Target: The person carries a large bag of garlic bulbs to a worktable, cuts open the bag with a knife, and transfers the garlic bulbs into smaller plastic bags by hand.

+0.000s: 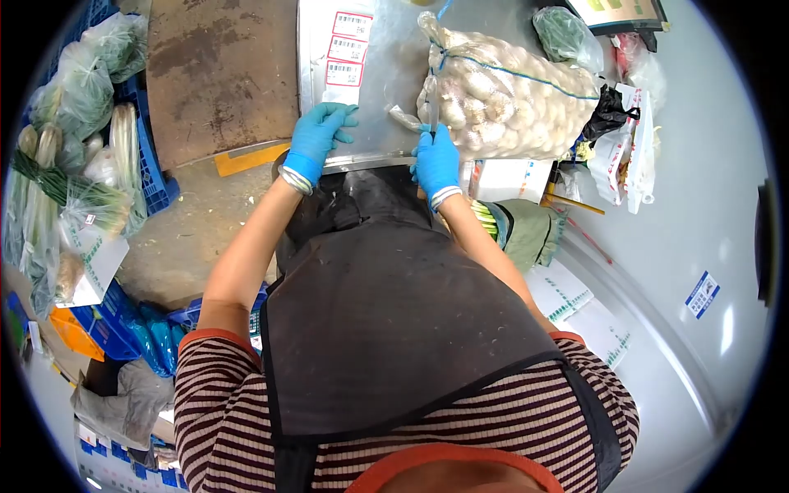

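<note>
While the left fingers [335,117] touch a red-bordered barcode strip [344,73], the right fingers [428,148] grasp something slim [433,112].

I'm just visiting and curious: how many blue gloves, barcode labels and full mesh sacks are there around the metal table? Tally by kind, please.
Blue gloves: 2, on the left hand and right hand
Barcode labels: 3
Full mesh sack: 1
Total: 6
</note>
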Demonstrator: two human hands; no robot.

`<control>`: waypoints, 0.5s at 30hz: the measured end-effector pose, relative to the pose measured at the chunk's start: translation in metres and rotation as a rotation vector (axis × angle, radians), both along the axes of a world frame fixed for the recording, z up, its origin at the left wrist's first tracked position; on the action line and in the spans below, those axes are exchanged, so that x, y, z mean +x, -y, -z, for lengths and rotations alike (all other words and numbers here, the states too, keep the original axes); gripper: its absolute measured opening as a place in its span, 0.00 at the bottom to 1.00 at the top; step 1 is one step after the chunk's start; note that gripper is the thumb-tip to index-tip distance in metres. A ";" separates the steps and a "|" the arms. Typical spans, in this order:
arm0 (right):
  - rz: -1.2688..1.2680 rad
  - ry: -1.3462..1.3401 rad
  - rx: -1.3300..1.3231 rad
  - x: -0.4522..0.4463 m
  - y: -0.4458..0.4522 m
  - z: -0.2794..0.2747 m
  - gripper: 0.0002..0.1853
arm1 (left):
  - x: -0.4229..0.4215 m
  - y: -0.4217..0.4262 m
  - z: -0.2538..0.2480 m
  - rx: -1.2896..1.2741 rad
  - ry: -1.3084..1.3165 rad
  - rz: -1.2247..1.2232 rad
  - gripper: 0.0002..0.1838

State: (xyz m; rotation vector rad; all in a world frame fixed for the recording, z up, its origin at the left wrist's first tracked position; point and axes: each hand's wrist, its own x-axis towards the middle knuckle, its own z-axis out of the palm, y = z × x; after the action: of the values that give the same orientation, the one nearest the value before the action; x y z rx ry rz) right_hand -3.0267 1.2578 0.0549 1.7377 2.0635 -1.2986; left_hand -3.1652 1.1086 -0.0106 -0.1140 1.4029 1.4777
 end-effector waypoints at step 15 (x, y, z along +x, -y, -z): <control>-0.323 0.049 0.188 0.018 -0.017 0.028 0.11 | -0.017 0.010 0.002 0.003 -0.069 -0.051 0.14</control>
State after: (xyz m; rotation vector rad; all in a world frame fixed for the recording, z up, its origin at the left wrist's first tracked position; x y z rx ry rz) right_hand -3.0083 1.2750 0.0267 1.4023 2.3787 -0.9863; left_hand -3.1824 1.0986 -0.0126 -0.0978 1.4628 1.5384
